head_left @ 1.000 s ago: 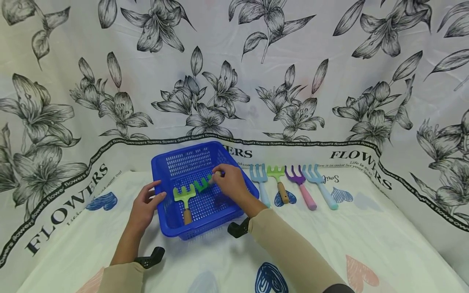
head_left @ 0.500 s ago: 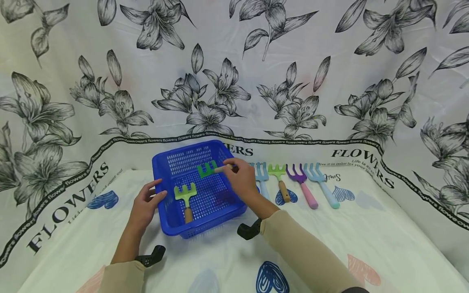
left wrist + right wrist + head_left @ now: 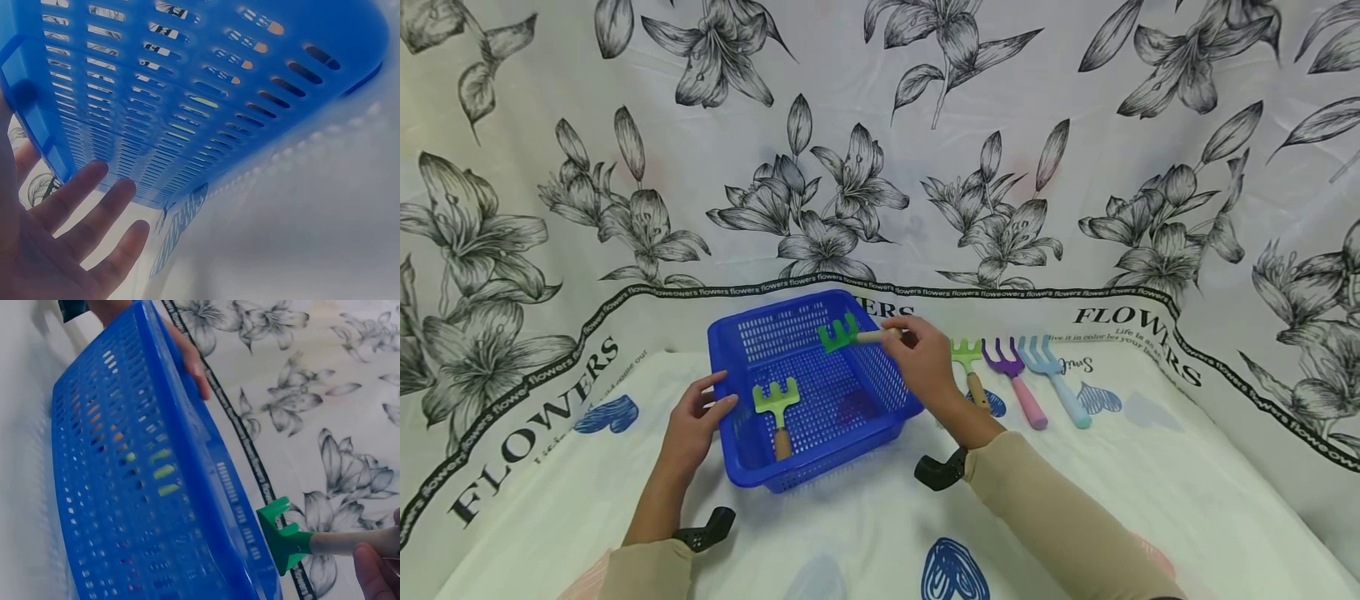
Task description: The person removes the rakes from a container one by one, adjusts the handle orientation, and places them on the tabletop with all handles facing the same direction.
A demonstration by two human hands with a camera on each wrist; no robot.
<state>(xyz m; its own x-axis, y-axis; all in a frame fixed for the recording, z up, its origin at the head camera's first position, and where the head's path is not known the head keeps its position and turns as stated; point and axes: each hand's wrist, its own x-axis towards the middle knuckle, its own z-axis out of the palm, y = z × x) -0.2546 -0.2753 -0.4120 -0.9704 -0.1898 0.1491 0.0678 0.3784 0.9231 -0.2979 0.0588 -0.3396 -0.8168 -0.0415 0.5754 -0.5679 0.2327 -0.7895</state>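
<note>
My right hand [image 3: 921,354] pinches the pale handle of a green hand fork [image 3: 838,335], raised over the right side of the blue basket [image 3: 880,433]. In the right wrist view, the green tines overlap the basket's rim, and a thumb lies along the handle. My left hand [image 3: 696,421] grips the basket's left rim; in the left wrist view, several fingers [image 3: 81,215] spread outside its slotted wall. Inside the basket lies a lime-green hand fork [image 3: 778,404] with a wooden handle, tines toward the back.
Right of the basket, a lime-green hand fork [image 3: 970,371], a purple one [image 3: 1007,362] with a pink handle and a light blue one [image 3: 1052,375] lie in a row on the heart-printed cloth [image 3: 850,533]. A flower-printed curtain [image 3: 1000,83] rises behind.
My right hand has lifted the green hand fork out of the basket and moved right, now covering the leftmost light blue fork. My left hand has stayed at the basket's rim.
</note>
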